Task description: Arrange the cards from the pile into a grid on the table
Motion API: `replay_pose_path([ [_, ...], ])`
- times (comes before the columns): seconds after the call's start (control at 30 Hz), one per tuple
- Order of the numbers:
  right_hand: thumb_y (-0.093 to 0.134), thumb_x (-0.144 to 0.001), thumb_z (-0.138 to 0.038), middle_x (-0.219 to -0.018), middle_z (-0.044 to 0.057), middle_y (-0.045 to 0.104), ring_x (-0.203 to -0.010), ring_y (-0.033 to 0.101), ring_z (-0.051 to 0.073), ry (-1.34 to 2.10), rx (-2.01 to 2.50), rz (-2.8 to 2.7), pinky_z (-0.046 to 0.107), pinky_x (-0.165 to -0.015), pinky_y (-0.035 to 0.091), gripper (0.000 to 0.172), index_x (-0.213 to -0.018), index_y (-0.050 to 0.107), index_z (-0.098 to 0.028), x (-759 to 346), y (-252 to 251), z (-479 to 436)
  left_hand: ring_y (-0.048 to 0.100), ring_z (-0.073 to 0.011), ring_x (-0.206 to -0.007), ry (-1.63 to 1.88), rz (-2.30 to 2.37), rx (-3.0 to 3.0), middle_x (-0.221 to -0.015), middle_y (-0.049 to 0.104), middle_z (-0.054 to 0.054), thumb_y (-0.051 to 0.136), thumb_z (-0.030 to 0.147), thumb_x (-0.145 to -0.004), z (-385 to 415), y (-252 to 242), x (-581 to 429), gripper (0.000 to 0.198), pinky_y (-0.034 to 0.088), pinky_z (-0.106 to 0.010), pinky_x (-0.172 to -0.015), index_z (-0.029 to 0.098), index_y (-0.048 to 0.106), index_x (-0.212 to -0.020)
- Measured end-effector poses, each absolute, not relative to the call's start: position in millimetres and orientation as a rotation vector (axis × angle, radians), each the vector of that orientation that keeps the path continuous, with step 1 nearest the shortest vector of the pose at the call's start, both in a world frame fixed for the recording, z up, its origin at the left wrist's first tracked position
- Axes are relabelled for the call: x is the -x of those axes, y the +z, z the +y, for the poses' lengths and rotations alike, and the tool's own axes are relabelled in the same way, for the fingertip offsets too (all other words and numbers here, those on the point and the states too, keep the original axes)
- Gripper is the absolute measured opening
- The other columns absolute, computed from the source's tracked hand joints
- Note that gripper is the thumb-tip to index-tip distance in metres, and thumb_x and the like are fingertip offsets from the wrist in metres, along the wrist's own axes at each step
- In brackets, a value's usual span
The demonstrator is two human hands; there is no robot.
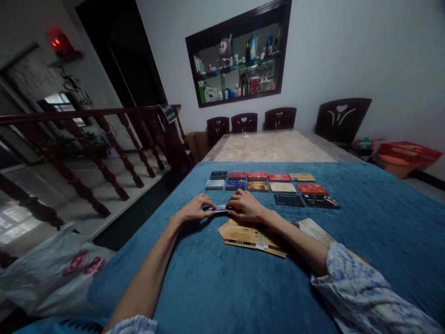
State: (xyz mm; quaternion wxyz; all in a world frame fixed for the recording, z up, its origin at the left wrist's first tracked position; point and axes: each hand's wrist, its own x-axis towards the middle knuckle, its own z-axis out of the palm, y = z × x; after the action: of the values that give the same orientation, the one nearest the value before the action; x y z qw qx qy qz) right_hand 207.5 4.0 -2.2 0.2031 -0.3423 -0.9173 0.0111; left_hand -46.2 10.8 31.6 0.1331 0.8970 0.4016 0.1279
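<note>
Between my two hands a small whitish card stack point(220, 208) lies low over the blue cloth. My left hand point(199, 207) pinches its left end with thumb and fingers. Curled over the right end is my right hand point(245, 205), whose fingers partly hide the stack. Just beyond the hands, stacks of cards stand in rows, among them a silver stack point(214, 184), a blue stack point(235, 184) and a gold-brown stack point(257, 186). Yellow printed papers point(239, 235) lie fanned out beneath my right wrist and forearm.
A dark card stack point(288, 200) and a black one point(320, 201) form the nearest row at right. The blue cloth point(215, 287) covers the near part of the table; its bare marbled top point(264, 146) shows behind. Chairs point(244, 123) line the far side. A plastic bag point(62, 273) sits at left.
</note>
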Motion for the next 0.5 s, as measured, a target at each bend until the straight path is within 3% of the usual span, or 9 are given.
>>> replay_pose_path([
  [0.3, 0.053, -0.098, -0.023, -0.083, 0.006, 0.072, -0.085, 0.051, 0.02, -0.082, 0.879, -2.375, 0.031, -0.075, 0.035, 0.022, -0.097, 0.075, -0.021, -207.0, -16.8, 15.4, 0.069, -0.0184, -0.089, 0.62, 1.214, -2.43, -0.092, 0.076, -0.004, 0.06, 0.022, -0.083, 12.3, 32.6, 51.2, 0.019, 0.053, -0.029, -0.084, 0.021, 0.079, -0.088],
  [0.5, 0.053, -0.098, -0.023, -0.086, 0.008, 0.074, -0.085, 0.055, 0.02, -0.045, 0.88, -2.246, 0.03, -0.074, 0.041, 0.021, -0.102, 0.074, -0.02, -203.8, -18.0, 17.9, 0.068, -0.0173, -0.082, 0.823, 1.225, -2.501, -0.088, 0.075, -0.007, 0.058, 0.016, -0.082, 17.0, 27.2, 48.9, 0.018, 0.054, -0.033, -0.086, 0.017, 0.076, -0.085],
])
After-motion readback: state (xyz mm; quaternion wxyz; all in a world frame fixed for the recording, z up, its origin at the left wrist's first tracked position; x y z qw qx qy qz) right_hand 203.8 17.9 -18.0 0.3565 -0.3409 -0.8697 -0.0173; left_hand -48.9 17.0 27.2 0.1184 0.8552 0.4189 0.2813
